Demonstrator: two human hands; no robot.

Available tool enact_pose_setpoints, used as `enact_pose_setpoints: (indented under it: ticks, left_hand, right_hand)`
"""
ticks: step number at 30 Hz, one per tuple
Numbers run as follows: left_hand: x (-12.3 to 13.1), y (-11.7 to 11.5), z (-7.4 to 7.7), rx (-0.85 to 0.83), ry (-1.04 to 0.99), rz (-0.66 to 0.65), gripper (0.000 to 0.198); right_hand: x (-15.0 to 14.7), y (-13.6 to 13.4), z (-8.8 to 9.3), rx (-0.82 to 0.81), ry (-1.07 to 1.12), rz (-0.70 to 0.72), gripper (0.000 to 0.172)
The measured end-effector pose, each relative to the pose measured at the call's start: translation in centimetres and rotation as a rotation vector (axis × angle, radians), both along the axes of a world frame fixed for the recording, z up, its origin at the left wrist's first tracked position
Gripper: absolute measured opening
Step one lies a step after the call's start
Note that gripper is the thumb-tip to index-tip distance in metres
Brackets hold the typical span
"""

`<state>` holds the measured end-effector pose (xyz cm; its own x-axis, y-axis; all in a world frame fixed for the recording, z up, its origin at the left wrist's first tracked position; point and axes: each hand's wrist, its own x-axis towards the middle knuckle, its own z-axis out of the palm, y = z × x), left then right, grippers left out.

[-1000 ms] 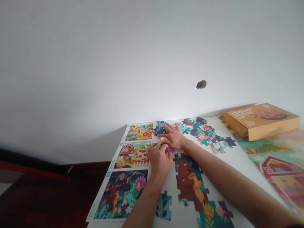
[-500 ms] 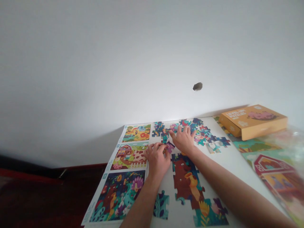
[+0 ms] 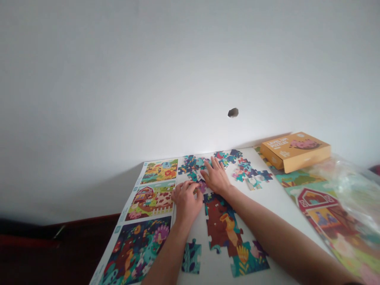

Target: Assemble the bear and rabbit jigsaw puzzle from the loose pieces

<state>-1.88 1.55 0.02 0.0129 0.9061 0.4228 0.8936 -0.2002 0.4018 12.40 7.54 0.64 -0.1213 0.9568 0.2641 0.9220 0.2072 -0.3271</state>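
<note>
My left hand (image 3: 185,200) rests on the white table (image 3: 276,194), fingers curled, pinching a small purple puzzle piece (image 3: 202,187) at its fingertips. My right hand (image 3: 216,177) lies flat with fingers spread on loose puzzle pieces (image 3: 192,164) at the far side. Just below both hands lies a partly joined puzzle section (image 3: 224,225) with a brown bear. A single teal piece (image 3: 191,258) lies apart near my left forearm.
A reference sheet (image 3: 148,215) with three pictures lies at the left edge. More loose pieces (image 3: 251,174) sit to the right. An orange puzzle box (image 3: 295,151) stands at the far right on a barn poster (image 3: 320,206) under clear plastic (image 3: 353,186). A white wall rises behind.
My right hand has shifted left from the middle pile onto the pieces nearer the sheet. My left hand stays put with the purple piece. The camera has turned left.
</note>
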Motion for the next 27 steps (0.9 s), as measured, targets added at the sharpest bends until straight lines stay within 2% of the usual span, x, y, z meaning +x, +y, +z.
enact_pose_setpoints:
  ticks: [4, 6, 9, 12, 16, 20, 27]
  left_hand:
    - [-0.1, 0.2, -0.2, 0.003, 0.008, 0.001, 0.02]
    - [-0.1, 0.2, -0.2, 0.007, 0.007, 0.0, 0.021]
    - [-0.1, 0.2, -0.1, 0.016, 0.004, 0.002, 0.021]
    - [0.0, 0.1, 0.0, 0.018, -0.003, -0.003, 0.022]
    - [0.0, 0.0, 0.1, 0.006, -0.013, -0.013, 0.023]
    - [0.0, 0.0, 0.1, -0.001, -0.016, -0.01, 0.024]
    - [0.0, 0.0, 0.2, -0.003, -0.012, -0.001, 0.022]
  right_hand:
    - [-0.7, -0.4, -0.2, 0.026, 0.011, -0.256, 0.07]
    - [-0.9, -0.3, -0.4, -0.034, 0.013, -0.224, 0.071]
    - [-0.6, 0.1, -0.3, -0.022, 0.021, -0.09, 0.059]
    - [0.3, 1.0, 0.0, 0.051, 0.031, -0.192, 0.056]
    - [2.0, 2.0, 0.1, 0.018, 0.026, -0.32, 0.051]
    - [3.1, 2.6, -0.2, 0.061, 0.011, -0.352, 0.041]
    - [3.5, 2.9, -0.3, 0.057, 0.036, -0.321, 0.032]
